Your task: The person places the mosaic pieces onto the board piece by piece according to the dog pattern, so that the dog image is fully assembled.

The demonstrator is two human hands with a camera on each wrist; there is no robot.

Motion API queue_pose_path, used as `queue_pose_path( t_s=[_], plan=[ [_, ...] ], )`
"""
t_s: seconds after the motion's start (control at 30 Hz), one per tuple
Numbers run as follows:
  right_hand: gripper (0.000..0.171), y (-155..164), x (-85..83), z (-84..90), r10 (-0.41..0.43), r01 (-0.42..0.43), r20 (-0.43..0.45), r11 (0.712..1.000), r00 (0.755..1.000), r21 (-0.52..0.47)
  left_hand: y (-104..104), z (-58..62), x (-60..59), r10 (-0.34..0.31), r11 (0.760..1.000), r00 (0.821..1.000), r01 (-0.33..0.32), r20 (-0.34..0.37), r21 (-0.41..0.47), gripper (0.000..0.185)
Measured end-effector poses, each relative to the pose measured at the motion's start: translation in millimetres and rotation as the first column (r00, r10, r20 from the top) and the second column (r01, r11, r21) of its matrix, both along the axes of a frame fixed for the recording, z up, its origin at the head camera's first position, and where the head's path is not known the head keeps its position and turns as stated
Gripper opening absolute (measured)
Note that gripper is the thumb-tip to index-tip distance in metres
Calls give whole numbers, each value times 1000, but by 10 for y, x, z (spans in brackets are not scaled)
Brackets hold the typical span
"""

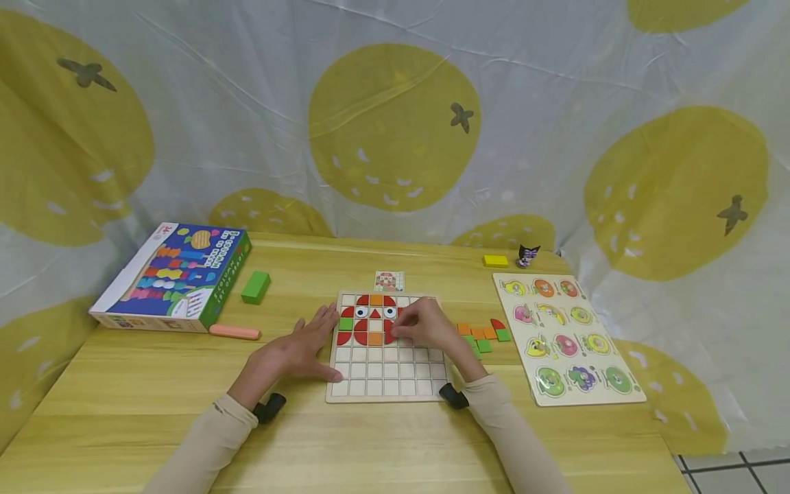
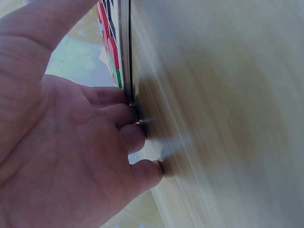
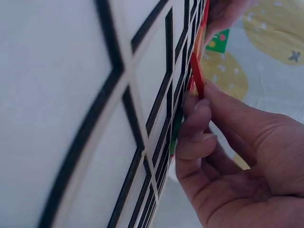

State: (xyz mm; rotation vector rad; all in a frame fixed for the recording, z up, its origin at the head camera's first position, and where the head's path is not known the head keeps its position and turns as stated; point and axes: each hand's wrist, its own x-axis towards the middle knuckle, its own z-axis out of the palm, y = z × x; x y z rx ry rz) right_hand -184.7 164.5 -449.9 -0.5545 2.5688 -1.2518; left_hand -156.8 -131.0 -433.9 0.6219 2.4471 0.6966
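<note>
A wooden grid board (image 1: 374,370) lies on the table, its upper rows partly filled with red, orange, green and eye-patterned tiles. My left hand (image 1: 295,355) rests along its left side, fingers extended, with the thumb over the lower left cells. In the left wrist view the fingertips (image 2: 135,137) are right at the board's edge. Over the middle right of the pattern, my right hand (image 1: 427,324) pinches a red tile (image 3: 197,73) between thumb and fingers. That tile stands tilted against the board in the right wrist view. A small pattern card (image 1: 389,280) lies just behind the board.
Loose orange tiles (image 1: 477,332), green tiles (image 1: 484,346) and a red piece lie right of the board. Farther right is a fruit puzzle board (image 1: 555,327). A toy box (image 1: 179,274), green block (image 1: 256,287) and orange stick (image 1: 235,332) are on the left. A yellow block (image 1: 495,261) and figurine (image 1: 527,256) stand behind.
</note>
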Motion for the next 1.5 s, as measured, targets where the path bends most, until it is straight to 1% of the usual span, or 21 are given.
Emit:
queue_pose_path(
  t_s=[0.1,0.23,0.33,0.47,0.53,0.7,0.77,0.9,1.03,1.13,1.23,1.3,1.37,1.43,1.5],
  plan=[
    [5,-25,5,5,18,-16,-32,999,999,36,5,3,1,-1,1000,1000,1,3,0,121],
    [3,-21,20,6,5,-4,-26,999,1000,47,9,6,4,-2,1000,1000,2,8,2,121],
    [4,15,35,6,11,-10,-29,999,1000,40,12,4,7,-4,1000,1000,4,8,4,121],
    [4,71,37,7,44,-44,-20,999,999,15,16,10,7,-4,1000,1000,4,7,-1,120],
    [3,91,31,14,44,-43,-28,999,999,13,21,12,4,-4,1000,1000,4,6,-4,120],
    [13,126,23,31,11,-9,-50,999,999,45,34,2,-1,-6,1000,1000,6,7,-5,121],
    [16,136,19,20,24,-22,-44,998,999,57,34,0,-2,-7,1000,1000,7,6,-6,121],
    [14,147,12,9,64,-61,-35,996,997,70,27,-1,1,-9,1000,1000,9,2,0,121],
    [15,218,4,55,57,-54,-47,997,997,55,16,-2,10,-3,1000,1000,3,3,7,122],
    [16,411,-14,124,52,-49,-78,998,996,47,6,0,6,0,1000,1000,0,-3,3,121],
    [18,752,-29,146,41,-34,-137,998,990,54,0,2,1,0,1000,1000,0,-10,3,121],
    [19,1018,-25,140,-4,16,-171,997,985,73,-2,4,0,-1,1000,1000,1,-10,5,121],
    [21,1283,-5,131,-66,86,-187,991,980,105,-5,5,4,-1,1000,1000,1,-7,8,122],
    [21,1512,24,134,-138,164,-171,975,976,148,-6,4,9,-5,1000,1000,5,-4,10,121],
    [22,1704,45,127,-186,212,-145,959,972,188,-6,1,15,-8,1000,1000,8,-3,10,121]
  ],
)
